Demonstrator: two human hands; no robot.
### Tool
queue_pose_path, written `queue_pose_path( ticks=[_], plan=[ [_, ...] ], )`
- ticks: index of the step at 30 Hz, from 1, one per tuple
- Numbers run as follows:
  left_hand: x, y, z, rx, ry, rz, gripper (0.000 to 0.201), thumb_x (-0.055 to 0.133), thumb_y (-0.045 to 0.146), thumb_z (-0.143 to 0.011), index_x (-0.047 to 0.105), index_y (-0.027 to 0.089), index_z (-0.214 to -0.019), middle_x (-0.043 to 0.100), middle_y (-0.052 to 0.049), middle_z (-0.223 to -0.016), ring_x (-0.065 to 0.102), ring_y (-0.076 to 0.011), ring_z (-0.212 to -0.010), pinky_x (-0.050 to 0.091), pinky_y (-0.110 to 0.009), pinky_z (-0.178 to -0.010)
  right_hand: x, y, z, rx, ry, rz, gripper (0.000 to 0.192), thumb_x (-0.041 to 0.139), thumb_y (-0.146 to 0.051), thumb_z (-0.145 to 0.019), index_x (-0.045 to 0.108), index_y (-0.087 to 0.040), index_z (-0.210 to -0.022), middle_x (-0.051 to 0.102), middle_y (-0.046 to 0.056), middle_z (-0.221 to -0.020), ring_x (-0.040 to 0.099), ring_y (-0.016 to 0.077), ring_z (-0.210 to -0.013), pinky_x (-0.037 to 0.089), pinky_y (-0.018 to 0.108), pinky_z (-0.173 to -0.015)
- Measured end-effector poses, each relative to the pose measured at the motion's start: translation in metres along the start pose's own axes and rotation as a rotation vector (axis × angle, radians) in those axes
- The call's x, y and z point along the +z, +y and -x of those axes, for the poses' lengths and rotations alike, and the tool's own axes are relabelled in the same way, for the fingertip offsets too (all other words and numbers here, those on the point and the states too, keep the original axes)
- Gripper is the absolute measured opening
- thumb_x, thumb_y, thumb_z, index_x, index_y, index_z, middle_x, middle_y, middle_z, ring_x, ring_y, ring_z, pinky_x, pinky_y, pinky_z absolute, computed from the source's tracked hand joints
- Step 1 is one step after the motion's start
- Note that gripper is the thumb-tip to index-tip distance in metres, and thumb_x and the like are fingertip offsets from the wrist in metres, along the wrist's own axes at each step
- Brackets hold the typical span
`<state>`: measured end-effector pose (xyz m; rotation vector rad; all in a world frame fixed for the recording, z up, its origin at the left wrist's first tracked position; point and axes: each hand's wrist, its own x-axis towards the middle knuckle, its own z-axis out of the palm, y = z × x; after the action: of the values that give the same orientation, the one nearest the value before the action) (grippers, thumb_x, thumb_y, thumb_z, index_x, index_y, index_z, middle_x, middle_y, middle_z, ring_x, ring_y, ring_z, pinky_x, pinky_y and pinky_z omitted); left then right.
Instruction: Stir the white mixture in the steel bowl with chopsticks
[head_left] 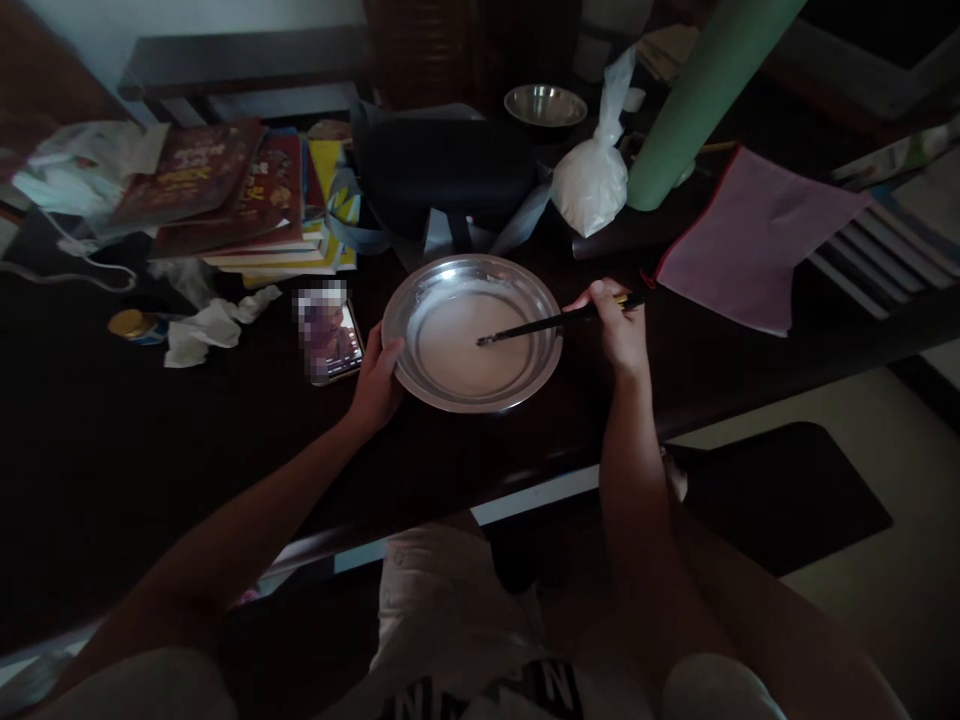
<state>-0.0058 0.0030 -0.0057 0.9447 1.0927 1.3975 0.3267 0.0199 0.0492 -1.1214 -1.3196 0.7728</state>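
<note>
A round steel plate point(405, 300) holding a pale liquid or batter sits on a dark table point(112, 440). My left hand point(377, 382) grips the plate's near left rim. My right hand point(616, 322) is closed around dark chopsticks point(547, 322), held at the right of the plate. Their tips reach into the pale mixture near the plate's middle.
A phone point(331, 335) lies just left of the plate, with crumpled tissue point(206, 330) and a small tin point(135, 325) beyond. Behind are stacked books point(240, 195), a dark bag point(442, 170), a white plastic bag point(592, 180), a steel bowl point(545, 104), a green tube point(697, 95) and pink cloth point(750, 240).
</note>
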Motion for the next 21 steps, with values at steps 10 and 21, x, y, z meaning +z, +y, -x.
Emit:
queue_pose_path(
  ticks=[10, 21],
  plan=[
    [-0.0003, 0.0009, 0.0008, -0.007, -0.008, 0.01, 0.061, 0.093, 0.062, -0.07, 0.07, 0.029, -0.116, 0.078, -0.003, -0.109, 0.076, -0.0276, -0.102, 0.064, -0.04, -0.091, 0.0, -0.0012, 0.0007, -0.006, -0.017, 0.007, 0.054, 0.066, -0.075, -0.091, 0.073, -0.027, -0.069, 0.072, -0.002, -0.064, 0.073, 0.0172, -0.07, 0.06, 0.036, -0.075],
    [-0.0001, -0.0001, 0.0007, 0.005, -0.025, 0.004, 0.051, 0.088, 0.055, -0.077, 0.068, 0.028, -0.115, 0.076, -0.004, -0.109, 0.073, -0.029, -0.11, 0.062, -0.042, -0.094, 0.0, -0.0021, 0.0007, 0.024, -0.062, 0.043, 0.057, 0.065, -0.081, -0.087, 0.072, -0.027, -0.068, 0.07, -0.001, -0.063, 0.072, 0.0184, -0.071, 0.059, 0.036, -0.075]
  ],
)
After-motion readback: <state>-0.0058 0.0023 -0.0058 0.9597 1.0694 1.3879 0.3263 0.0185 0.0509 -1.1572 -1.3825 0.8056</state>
